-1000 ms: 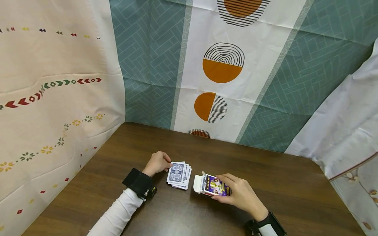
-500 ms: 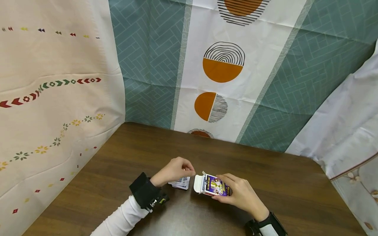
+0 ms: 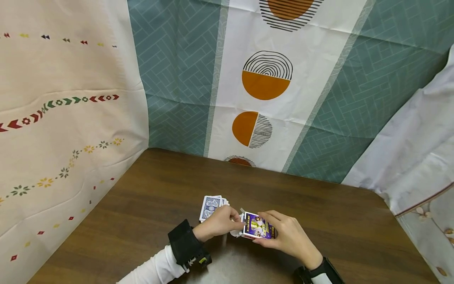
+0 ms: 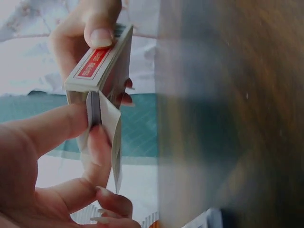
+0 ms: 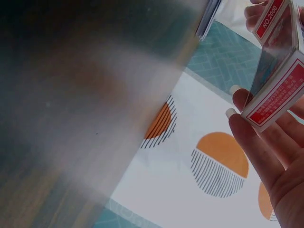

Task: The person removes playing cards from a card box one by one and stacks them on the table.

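My right hand (image 3: 292, 236) grips a purple playing-card box (image 3: 259, 226) across its sides, thumb below and fingers above. The box is held above the table with its end flap (image 4: 111, 118) folded out toward the left. At that opening my left hand (image 3: 220, 223) pinches the edges of the playing cards (image 4: 95, 108) inside the box between thumb and finger. How far the cards stick out is hard to tell. Left of the box, a loose pile of blue-backed cards (image 3: 210, 207) lies face down, partly hidden by my left hand.
The brown wooden table (image 3: 170, 177) reaches back to a teal and white patterned curtain (image 3: 177, 79). A cream cloth (image 3: 71, 150) hangs along the left side, and a white cloth (image 3: 408, 146) on the right.
My left hand has left the card pile and moved right to the box's open end, where it now pinches the cards. The right hand and box have barely moved.
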Action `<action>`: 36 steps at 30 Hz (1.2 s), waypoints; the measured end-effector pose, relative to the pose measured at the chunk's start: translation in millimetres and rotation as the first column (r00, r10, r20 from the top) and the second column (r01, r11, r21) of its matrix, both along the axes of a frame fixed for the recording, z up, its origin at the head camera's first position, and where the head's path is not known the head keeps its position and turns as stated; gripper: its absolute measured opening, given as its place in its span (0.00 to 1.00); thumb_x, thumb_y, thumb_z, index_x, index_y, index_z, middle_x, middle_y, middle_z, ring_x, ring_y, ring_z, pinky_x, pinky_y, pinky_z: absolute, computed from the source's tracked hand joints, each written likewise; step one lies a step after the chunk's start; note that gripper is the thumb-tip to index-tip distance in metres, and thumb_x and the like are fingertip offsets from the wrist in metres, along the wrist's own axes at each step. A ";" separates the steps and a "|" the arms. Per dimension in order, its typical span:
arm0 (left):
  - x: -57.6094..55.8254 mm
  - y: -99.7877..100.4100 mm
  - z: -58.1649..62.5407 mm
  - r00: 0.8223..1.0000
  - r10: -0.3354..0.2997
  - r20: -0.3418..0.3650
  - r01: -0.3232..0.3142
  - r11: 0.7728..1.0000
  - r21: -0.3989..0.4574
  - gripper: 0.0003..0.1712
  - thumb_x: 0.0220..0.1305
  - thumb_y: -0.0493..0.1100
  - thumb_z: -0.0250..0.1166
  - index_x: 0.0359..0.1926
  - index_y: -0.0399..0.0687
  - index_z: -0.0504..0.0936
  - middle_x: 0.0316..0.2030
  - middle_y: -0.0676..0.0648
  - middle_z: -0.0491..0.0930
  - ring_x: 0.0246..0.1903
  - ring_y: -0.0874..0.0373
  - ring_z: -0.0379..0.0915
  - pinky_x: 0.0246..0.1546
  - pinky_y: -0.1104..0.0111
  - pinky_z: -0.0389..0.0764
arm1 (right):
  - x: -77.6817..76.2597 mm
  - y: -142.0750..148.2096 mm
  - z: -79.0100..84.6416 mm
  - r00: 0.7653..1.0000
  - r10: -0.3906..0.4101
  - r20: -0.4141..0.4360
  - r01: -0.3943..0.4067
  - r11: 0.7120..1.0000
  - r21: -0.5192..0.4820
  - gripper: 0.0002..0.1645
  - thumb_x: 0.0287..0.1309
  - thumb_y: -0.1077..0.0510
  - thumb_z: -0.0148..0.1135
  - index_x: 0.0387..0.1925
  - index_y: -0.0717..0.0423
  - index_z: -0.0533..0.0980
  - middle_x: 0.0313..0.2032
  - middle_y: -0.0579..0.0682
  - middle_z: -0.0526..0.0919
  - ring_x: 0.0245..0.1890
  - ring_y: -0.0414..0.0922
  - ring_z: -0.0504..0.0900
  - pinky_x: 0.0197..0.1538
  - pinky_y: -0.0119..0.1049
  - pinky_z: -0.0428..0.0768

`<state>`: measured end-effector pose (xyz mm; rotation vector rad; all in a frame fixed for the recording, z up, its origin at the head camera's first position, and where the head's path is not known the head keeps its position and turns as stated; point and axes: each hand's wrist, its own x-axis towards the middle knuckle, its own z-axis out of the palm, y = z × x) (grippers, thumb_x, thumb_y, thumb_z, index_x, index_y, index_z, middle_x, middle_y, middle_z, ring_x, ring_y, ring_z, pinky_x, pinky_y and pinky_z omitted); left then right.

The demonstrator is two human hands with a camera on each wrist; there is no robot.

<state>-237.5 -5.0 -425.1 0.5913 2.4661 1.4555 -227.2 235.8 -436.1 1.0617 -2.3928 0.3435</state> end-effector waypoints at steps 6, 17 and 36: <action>-7.0 -4.6 -1.1 0.982 -0.070 0.175 0.054 0.994 0.098 0.16 0.62 0.43 0.65 0.24 0.34 0.83 0.17 0.55 0.66 0.19 0.62 0.53 0.21 0.70 0.52 | -0.5 1.7 -0.1 1.000 -0.005 -0.001 0.005 1.000 -0.007 0.38 0.43 0.28 0.68 0.47 0.50 0.80 0.42 0.42 0.83 0.31 0.31 0.78 0.31 0.22 0.76; -14.1 -10.6 3.4 0.968 -0.090 0.232 0.075 0.995 0.070 0.12 0.63 0.42 0.64 0.30 0.38 0.87 0.14 0.56 0.63 0.14 0.63 0.52 0.17 0.72 0.53 | -1.7 3.0 0.4 1.000 -0.008 -0.005 0.008 1.000 -0.004 0.39 0.43 0.28 0.68 0.48 0.51 0.80 0.41 0.42 0.83 0.31 0.31 0.78 0.32 0.23 0.76; -28.4 -44.7 19.4 0.980 -0.123 0.160 0.120 0.992 0.026 0.11 0.66 0.40 0.60 0.34 0.35 0.83 0.25 0.51 0.68 0.28 0.58 0.62 0.27 0.69 0.60 | -3.3 6.1 0.7 1.000 -0.015 -0.009 0.015 1.000 -0.017 0.39 0.44 0.27 0.67 0.48 0.52 0.81 0.41 0.43 0.83 0.31 0.32 0.78 0.31 0.22 0.76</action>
